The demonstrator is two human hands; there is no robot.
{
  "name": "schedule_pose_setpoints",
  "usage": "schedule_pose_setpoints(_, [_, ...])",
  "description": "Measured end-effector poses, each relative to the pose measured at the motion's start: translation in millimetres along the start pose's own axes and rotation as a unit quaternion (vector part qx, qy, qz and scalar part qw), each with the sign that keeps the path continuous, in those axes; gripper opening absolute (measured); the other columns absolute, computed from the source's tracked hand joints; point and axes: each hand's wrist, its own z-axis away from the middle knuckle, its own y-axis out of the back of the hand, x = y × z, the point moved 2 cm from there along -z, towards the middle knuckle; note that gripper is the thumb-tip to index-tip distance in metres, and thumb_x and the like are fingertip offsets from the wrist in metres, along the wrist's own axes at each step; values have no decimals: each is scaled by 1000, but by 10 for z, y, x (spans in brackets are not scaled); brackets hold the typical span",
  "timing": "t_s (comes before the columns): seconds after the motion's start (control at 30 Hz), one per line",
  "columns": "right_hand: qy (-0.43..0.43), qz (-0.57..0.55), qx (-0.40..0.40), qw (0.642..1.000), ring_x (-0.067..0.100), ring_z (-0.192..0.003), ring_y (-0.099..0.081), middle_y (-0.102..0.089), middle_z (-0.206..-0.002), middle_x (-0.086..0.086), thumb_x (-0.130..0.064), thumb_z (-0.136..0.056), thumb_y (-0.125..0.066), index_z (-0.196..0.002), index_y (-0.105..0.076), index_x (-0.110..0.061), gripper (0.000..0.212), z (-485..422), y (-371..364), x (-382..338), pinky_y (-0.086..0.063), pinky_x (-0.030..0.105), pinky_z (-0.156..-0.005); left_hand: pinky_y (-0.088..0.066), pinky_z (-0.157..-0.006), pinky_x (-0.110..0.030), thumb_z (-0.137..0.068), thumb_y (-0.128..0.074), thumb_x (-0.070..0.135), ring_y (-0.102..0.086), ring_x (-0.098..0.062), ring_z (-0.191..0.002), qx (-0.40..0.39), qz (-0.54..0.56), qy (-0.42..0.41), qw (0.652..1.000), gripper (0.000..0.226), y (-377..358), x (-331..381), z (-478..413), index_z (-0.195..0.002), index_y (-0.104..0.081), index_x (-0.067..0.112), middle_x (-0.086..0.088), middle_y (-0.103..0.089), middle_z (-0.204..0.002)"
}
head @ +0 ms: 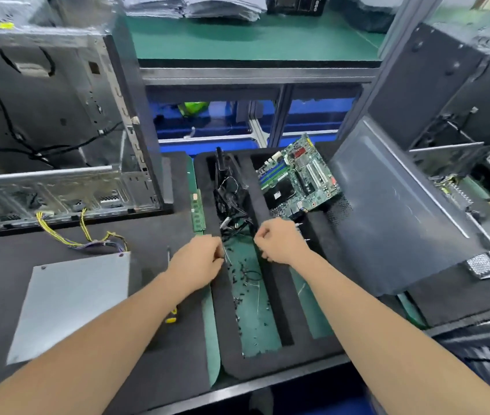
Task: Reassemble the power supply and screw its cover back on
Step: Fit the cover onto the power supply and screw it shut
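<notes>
- The power supply (70, 304) lies on the near left of the black foam mat, its grey cover on top and its yellow wires (87, 235) trailing to the far side.
- The left hand (198, 259) hangs over the tray compartment of loose screws (246, 283), fingertips bunched; I cannot tell what they pinch.
- The right hand (279, 241) is curled into a fist just right of it; whether it holds anything is hidden.
- A yellow-handled screwdriver (171, 316) lies partly under the left forearm.
- A motherboard (297, 175) leans at the far right of the tray.

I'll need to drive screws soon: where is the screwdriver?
Head view, left of centre: the screwdriver lies on the black mat between the grey cover and the screw tray, partly under the left forearm.
</notes>
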Motion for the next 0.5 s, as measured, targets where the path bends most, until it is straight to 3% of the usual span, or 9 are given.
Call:
schedule_pose_setpoints(0.1, [26, 5, -26, 999, 35, -94, -74, -78, -94, 16, -14, -99, -58, -92, -75, -6, 20, -155, 21, 62, -59, 46, -93, -50, -82, -36, -98, -61, 20, -57, -19, -90, 47, 29, 36, 998, 9, -193, 8, 65, -92, -55, 23, 5, -52, -102])
schedule_pose_setpoints(0.3, [64, 51, -94, 992, 29, -92, -76, -77, -102, 14, -10, -102, -56, -99, -76, -10, 20, -408, -151, 82, -60, 41, -92, -48, -81, -36, -96, -66, 10, -54, -16, -86, 135, 102, 38, 985, 16, -355, -50, 177, -89, -56, 20, 6, -51, -95])
schedule_pose_setpoints(0.4, [72, 103, -114, 986, 30, -96, -74, -72, -116, 15, -4, -100, -55, -106, -75, -10, 22, -512, -254, 17, -58, 37, -95, -46, -79, -35, -94, -67, 6, -52, -16, -84, 151, 110, 47, 981, 20, -381, -43, 175, -87, -55, 20, 7, -49, -92])
schedule_pose_setpoints(0.5, [78, 180, -189, 962, 28, -111, -70, -69, -127, 11, 1, -99, -55, -122, -72, -8, 31, -601, -403, -114, -56, 34, -97, -44, -78, -34, -92, -67, 3, -51, -18, -83, 145, 126, 50, 980, 22, -380, -45, 145, -85, -55, 20, 5, -50, -90])
